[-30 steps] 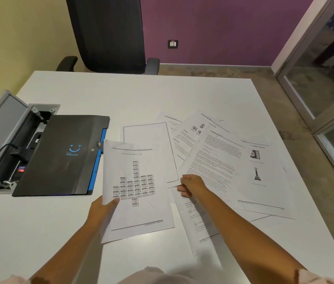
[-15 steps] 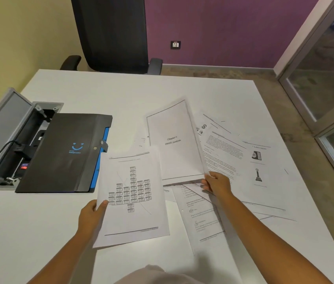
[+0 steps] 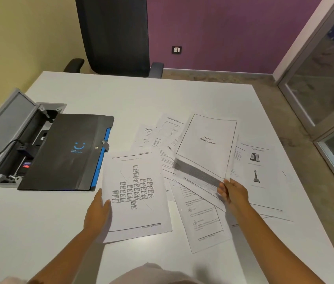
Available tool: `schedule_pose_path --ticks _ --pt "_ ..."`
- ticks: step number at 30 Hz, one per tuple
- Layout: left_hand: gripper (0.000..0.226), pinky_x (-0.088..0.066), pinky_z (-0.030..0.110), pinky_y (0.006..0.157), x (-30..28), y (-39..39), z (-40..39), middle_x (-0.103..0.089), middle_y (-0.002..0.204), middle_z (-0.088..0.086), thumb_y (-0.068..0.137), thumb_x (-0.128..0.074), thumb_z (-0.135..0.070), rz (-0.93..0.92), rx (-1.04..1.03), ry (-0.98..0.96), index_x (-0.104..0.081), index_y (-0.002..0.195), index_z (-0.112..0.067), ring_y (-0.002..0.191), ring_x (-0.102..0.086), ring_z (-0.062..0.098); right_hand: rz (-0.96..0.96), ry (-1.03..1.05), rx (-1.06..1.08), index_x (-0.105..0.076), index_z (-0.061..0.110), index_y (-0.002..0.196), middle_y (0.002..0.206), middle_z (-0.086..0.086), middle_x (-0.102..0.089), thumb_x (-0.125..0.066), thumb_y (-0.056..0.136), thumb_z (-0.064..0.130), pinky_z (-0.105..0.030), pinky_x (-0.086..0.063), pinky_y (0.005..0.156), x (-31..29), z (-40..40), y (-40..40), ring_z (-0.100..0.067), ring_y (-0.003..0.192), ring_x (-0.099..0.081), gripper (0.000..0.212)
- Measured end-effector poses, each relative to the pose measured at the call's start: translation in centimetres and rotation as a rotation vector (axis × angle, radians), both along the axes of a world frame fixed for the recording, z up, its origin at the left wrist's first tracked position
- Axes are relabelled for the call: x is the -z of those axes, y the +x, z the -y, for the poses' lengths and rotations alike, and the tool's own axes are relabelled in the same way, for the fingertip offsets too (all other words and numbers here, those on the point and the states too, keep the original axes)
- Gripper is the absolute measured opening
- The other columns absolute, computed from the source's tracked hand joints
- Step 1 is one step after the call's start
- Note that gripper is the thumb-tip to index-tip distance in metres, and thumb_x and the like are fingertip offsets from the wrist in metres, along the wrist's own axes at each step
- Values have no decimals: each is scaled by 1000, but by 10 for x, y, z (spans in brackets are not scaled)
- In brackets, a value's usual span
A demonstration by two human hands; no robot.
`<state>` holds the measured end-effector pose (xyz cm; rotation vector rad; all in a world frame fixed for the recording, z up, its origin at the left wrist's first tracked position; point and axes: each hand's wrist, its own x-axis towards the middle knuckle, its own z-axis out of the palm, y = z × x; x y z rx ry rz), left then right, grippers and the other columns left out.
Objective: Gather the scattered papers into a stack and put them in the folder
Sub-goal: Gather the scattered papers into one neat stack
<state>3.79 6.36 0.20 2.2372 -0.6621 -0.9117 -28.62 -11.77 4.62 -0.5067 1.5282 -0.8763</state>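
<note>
Several printed papers lie scattered and overlapping on the white table (image 3: 162,95), right of centre. My left hand (image 3: 97,210) holds the left edge of a sheet with a box chart (image 3: 135,191), thumb on top; the sheet rests low over the table. My right hand (image 3: 233,193) pinches the lower right corner of a framed title sheet (image 3: 207,144), which is lifted and tilted above the other papers. A sheet with two small pictures (image 3: 258,167) lies to its right. The black folder (image 3: 63,152) with a blue smile logo lies closed at the left.
An open grey cable box (image 3: 8,140) with plugs and a cord is sunk into the table left of the folder, partly under it. A black office chair (image 3: 117,35) stands at the far edge. Glass panels (image 3: 325,89) are on the right.
My right hand has picked up the framed title sheet and carried it to the right. My left hand has lowered the chart sheet slightly towards the table.
</note>
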Motion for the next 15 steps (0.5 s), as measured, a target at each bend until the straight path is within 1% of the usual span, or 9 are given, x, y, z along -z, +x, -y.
schedule_pose_path --ticks 2,4,6,7,9,11,13,14,15 --pt "49 -38 52 102 -2 0 4 -43 140 18 96 -42 -21 121 -30 75 -30 141 -8 126 -44 39 -5 -23 -21 -53 11 111 73 -5 -59 -53 94 11 -13 -51 41 -4 -2 6 -2 37 -58 18" --pt "45 -41 53 97 -9 -1 11 -45 134 23 95 -45 -21 279 -99 130 -38 136 -4 120 -47 41 -15 -40 -61 -55 9 110 72 -5 -59 -53 94 11 -15 -53 46 -8 -4 12 -5 41 -58 16" --pt "44 -41 54 96 -15 -3 16 -44 133 25 94 -46 -23 360 -121 94 -42 133 -2 120 -45 41 -14 -52 -116 -56 6 106 70 -5 -57 -52 94 11 -22 -53 55 -10 -8 19 -6 42 -54 13" --pt "45 -40 53 97 -18 -4 20 -43 134 24 94 -46 -24 343 -110 48 -42 133 -3 122 -44 40 -16 -61 -140 -57 6 104 69 -5 -56 -52 94 11 -24 -51 57 -10 -10 22 -7 44 -52 12" --pt "45 -39 49 100 -24 -6 28 -46 135 22 95 -44 -26 219 -57 -60 -42 135 -5 123 -46 37 -50 -75 -188 -58 9 103 69 -5 -58 -53 93 11 -21 -52 50 -9 -15 28 -11 50 -53 11" --pt "42 -42 44 97 -33 -13 38 -55 127 20 96 -42 -27 -46 -46 -148 -46 132 -4 113 -54 33 -60 -66 -234 -58 7 105 68 -6 -59 -55 92 10 -22 -51 45 -7 -21 34 -13 50 -52 14" --pt "34 -51 39 83 -44 -21 47 -64 109 14 96 -43 -30 -405 -129 -172 -53 120 -8 94 -62 30 -64 -37 -275 -59 4 106 66 -7 -61 -57 91 7 -24 -51 47 -2 -29 41 -12 45 -53 15" --pt "30 -54 37 75 -46 -24 50 -65 100 10 95 -44 -33 -523 -160 -162 -55 113 -12 88 -62 28 -63 -21 -295 -59 4 106 66 -8 -61 -56 91 5 -24 -51 47 1 -33 44 -11 42 -53 15" --pt "26 -54 35 72 -44 -27 53 -63 95 8 94 -44 -35 -585 -176 -144 -56 108 -15 84 -61 27 -65 -5 -323 -58 4 106 66 -10 -61 -55 90 2 -23 -50 45 4 -38 47 -11 41 -52 16"
